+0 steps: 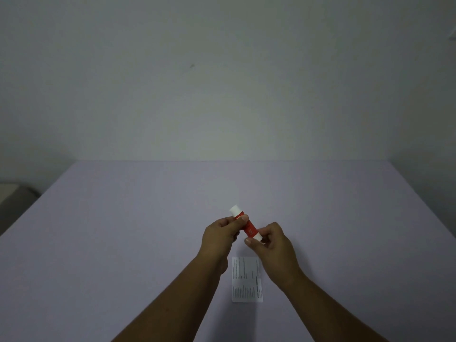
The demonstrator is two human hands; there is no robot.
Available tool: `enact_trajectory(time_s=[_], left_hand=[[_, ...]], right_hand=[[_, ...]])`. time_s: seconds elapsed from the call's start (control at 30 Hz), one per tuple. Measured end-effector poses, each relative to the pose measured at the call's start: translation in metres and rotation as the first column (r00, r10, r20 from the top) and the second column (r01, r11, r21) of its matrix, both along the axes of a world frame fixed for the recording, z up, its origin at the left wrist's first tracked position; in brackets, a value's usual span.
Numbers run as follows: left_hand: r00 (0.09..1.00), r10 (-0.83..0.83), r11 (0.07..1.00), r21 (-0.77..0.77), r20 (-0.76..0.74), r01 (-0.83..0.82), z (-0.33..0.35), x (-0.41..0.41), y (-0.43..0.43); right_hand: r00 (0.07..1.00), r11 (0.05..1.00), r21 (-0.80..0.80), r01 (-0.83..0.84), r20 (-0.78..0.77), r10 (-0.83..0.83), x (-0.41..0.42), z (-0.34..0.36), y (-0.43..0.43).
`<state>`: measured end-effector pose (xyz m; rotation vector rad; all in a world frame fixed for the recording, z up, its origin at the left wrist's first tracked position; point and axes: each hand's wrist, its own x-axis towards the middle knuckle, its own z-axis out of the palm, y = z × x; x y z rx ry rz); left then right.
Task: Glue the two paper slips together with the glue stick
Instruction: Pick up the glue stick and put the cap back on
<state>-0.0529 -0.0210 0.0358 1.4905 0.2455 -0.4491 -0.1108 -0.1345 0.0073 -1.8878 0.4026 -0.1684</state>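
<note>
A red glue stick (248, 229) with a white cap at its far end and a white base is held tilted above the table, between both hands. My left hand (219, 239) pinches it near the cap end. My right hand (272, 245) grips the base end. Below the hands a white printed paper slip (246, 280) lies flat on the table; its right edge is partly hidden by my right wrist. Only one sheet shape is visible, so I cannot tell whether a second slip lies with it.
The lilac table (123, 230) stretches wide around the hands and ends at a plain pale wall (222, 82). A dim grey object (12, 196) sits beyond the table's left edge.
</note>
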Motion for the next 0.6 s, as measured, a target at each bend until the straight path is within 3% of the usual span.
enact_trajectory(time_s=[0.17,0.33,0.43,0.5,0.53,0.6], left_hand=[[1.000,-0.015,0.999,0.033,-0.007,0.015,-0.005,0.004,0.005],[0.962,-0.273,0.962,-0.033,-0.023,0.272,-0.009,0.021,0.015],[0.999,-0.042,0.999,-0.029,-0.031,0.041,-0.024,0.055,0.030],[0.998,0.037,0.992,0.122,0.046,-0.042,-0.035,0.066,0.044],[0.995,-0.010,0.964,0.266,0.099,-0.016,-0.043,0.070,0.049],[0.964,-0.225,0.819,0.564,0.142,0.108,-0.064,0.074,0.052]], right_hand=[[0.998,0.997,0.056,-0.054,-0.040,0.056,0.005,-0.004,-0.003],[0.997,0.990,0.135,-0.038,-0.056,0.046,0.010,-0.010,-0.008],[0.994,0.983,0.180,0.027,-0.105,-0.008,0.019,-0.022,-0.016],[0.990,0.982,0.182,0.055,-0.135,-0.030,0.014,-0.026,-0.018],[0.988,0.983,0.175,0.058,-0.154,-0.031,0.014,-0.031,-0.019],[0.982,0.986,0.159,0.055,-0.186,-0.025,0.015,-0.043,-0.021]])
